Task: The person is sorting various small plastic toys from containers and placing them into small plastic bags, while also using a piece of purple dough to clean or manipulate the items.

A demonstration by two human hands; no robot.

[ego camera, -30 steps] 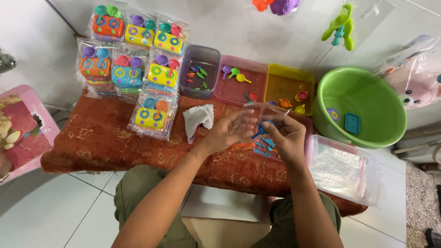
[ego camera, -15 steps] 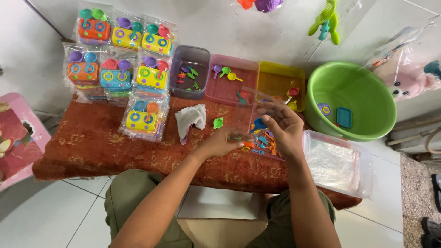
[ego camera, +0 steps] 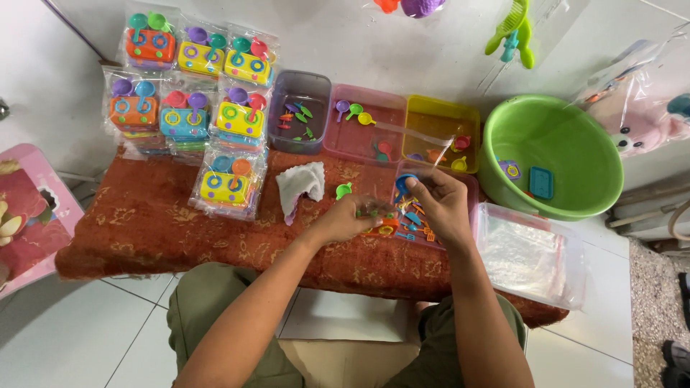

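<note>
A small blue toy pan (ego camera: 404, 181) is pinched in the right hand (ego camera: 438, 205) grip, above the pink tray (ego camera: 468, 188). Small toy pieces (ego camera: 372, 213) are enclosed by the left hand (ego camera: 348, 219), just left; open bench (ego camera: 144, 223) lies farther left.

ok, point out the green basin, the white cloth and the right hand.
green basin (ego camera: 496, 140), head view, left rim.
white cloth (ego camera: 300, 183), head view, middle of the folds.
right hand (ego camera: 440, 208), head view, back of the hand.
</note>
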